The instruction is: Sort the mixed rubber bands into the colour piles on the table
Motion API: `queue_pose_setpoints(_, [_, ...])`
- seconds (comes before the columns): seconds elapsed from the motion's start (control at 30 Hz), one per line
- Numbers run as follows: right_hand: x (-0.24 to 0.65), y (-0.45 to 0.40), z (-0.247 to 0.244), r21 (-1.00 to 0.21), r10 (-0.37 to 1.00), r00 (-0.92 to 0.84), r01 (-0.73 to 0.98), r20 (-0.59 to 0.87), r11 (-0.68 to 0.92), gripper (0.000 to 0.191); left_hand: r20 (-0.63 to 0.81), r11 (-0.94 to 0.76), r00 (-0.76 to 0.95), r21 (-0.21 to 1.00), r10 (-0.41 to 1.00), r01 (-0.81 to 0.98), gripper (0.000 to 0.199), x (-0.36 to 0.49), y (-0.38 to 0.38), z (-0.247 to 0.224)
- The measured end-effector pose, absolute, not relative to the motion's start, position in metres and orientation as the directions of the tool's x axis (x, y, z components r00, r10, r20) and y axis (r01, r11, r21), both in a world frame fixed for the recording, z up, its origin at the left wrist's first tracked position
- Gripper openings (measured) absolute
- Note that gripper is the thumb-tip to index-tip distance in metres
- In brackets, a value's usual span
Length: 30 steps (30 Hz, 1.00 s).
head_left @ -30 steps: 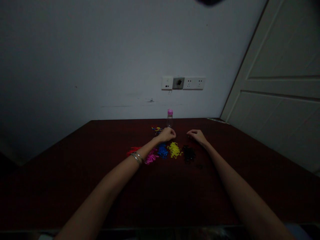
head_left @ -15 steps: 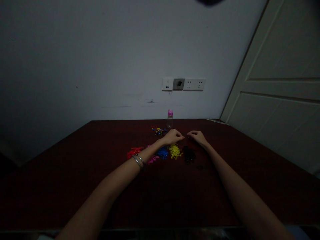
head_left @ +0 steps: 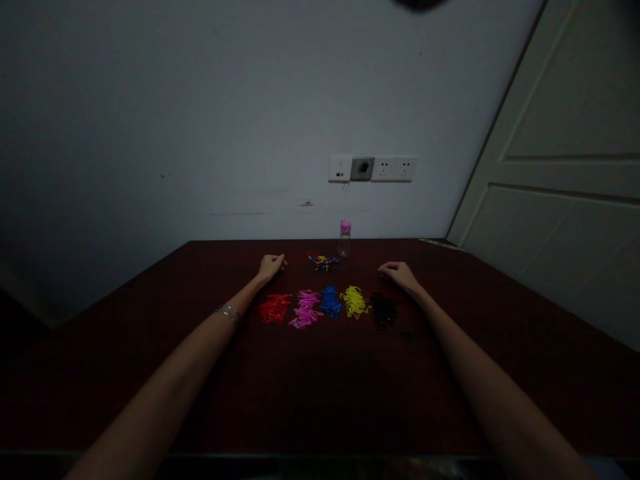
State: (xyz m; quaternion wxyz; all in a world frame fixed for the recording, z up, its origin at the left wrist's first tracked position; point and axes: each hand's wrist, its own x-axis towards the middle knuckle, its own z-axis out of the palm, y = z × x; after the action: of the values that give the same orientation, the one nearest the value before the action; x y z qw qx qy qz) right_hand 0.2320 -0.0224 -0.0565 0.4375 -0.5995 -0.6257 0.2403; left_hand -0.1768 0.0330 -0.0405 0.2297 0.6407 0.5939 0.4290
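Observation:
My left hand [head_left: 271,267] rests on the dark red table beyond the red pile, fingers curled; anything inside them is hidden. My right hand [head_left: 397,273] lies behind the black pile, its fingers pressed together, and whatever they pinch is too small to make out. Between my arms runs a row of small stringy bands in piles: red bands [head_left: 275,309], pink bands [head_left: 307,309], blue bands [head_left: 331,303], yellow bands [head_left: 355,302] and black bands [head_left: 383,310]. Behind them, between my hands, lies a mixed-colour heap of small pieces [head_left: 323,262].
A clear bottle with a pink cap [head_left: 345,240] stands near the wall, behind the mixed heap. Wall sockets [head_left: 373,169] sit above it. A pale panelled door [head_left: 560,193] borders the table [head_left: 325,393] on the right. A small dark loop [head_left: 406,335] lies near my right forearm.
My left hand has moved left, away from my right hand, uncovering the red and pink piles. My right hand stays nearly in place. The view has shifted slightly.

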Motion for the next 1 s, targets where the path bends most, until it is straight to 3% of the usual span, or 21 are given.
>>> queue_pose_setpoints(0.17, [0.221,-0.022,-0.045,-0.796,0.966,0.084,0.587,0.243,0.149,0.022,0.287,-0.22,-0.038,0.807,0.957,0.548,0.04,-0.177,0.031,-0.046])
queue_pose_setpoints(0.37, [0.164,-0.019,-0.022,-0.692,0.933,-0.139,0.636,0.332,0.341,0.021,0.302,-0.237,-0.016,0.78,0.953,0.579,0.043,-0.176,0.025,-0.043])
queue_pose_setpoints(0.6, [0.102,0.0,-0.017,-0.4,0.867,-0.404,0.772,0.293,0.495,0.03,0.311,-0.251,-0.01,0.785,0.95,0.566,0.044,-0.178,0.024,-0.043])
queue_pose_setpoints(0.8, [0.087,-0.002,-0.017,-0.265,0.922,-0.362,0.883,0.138,0.387,0.035,0.325,-0.264,-0.008,0.783,0.946,0.563,0.045,-0.179,0.026,-0.044])
queue_pose_setpoints(1.0, [0.085,-0.008,-0.013,-0.247,0.935,-0.323,0.903,0.149,0.351,0.032,0.326,-0.264,-0.016,0.794,0.945,0.548,0.045,-0.179,0.028,-0.047])
